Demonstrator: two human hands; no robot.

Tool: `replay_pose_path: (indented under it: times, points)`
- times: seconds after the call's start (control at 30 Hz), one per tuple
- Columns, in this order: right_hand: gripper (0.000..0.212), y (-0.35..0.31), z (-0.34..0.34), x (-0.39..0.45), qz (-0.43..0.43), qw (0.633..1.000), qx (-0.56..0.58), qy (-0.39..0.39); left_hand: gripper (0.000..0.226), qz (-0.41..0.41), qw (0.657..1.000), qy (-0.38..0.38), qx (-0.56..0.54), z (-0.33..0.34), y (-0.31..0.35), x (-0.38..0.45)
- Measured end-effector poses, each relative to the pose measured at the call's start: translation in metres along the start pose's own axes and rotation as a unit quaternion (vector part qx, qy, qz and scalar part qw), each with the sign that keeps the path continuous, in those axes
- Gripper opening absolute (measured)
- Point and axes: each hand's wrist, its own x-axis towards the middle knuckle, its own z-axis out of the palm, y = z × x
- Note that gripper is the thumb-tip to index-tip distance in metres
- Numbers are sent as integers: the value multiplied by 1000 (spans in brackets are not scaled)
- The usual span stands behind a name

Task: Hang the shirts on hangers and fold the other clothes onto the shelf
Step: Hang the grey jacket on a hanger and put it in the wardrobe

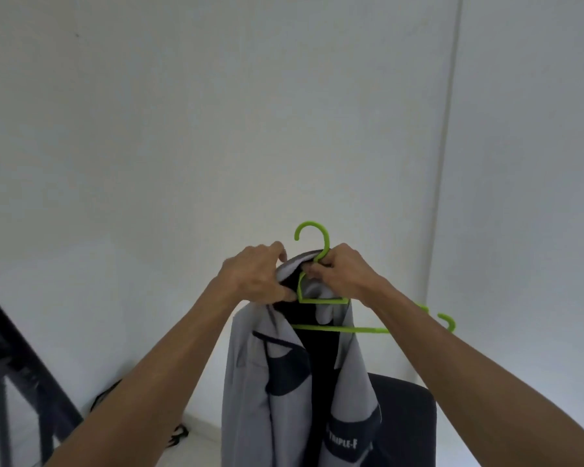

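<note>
I hold a grey shirt (pixel 250 382) with dark navy panels up in front of a white wall. A bright green plastic hanger (pixel 321 299) sits inside its collar, hook pointing up. My left hand (pixel 257 278) grips the collar on the left side. My right hand (pixel 343 271) pinches the hanger's neck and the collar just below the hook. The hanger's right arm sticks out bare past my right forearm, not covered by the shirt. The shirt hangs down open, with white lettering on a navy band near the bottom.
A dark chair back (pixel 405 419) stands behind the shirt at lower right. A black metal frame (pixel 21 372) slants up at the left edge. Dark cables (pixel 179 433) lie on the pale floor by the wall.
</note>
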Motion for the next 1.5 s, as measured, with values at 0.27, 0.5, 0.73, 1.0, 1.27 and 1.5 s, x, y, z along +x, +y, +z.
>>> replay_pose_path:
  times: [0.27, 0.5, 0.73, 1.0, 1.27, 1.5]
  points:
    - [24, -23, -26, -5, 29, 989, 72, -129, 26, 96, 938, 42, -331, 38, 8, 3]
    - [22, -4, -51, -8, 43, 970, 127, -202, 28, 225, 909, 79, -342, 22, 14, 14]
    - [10, 15, -52, -7, -120, 984, -1, -128, 33, 239, 895, 80, -368, 16, 16, 16]
    - [21, 28, -37, -1, -117, 969, -177, -128, 36, 251, 884, 66, -389, 15, 21, 13]
    - [13, 31, -8, 0, 10, 977, 173, -126, 19, 258, 889, 64, -374, 15, 8, 13]
    - [53, 35, -23, -1, -158, 970, -135, -124, 26, 226, 881, 108, -402, 11, -5, 9]
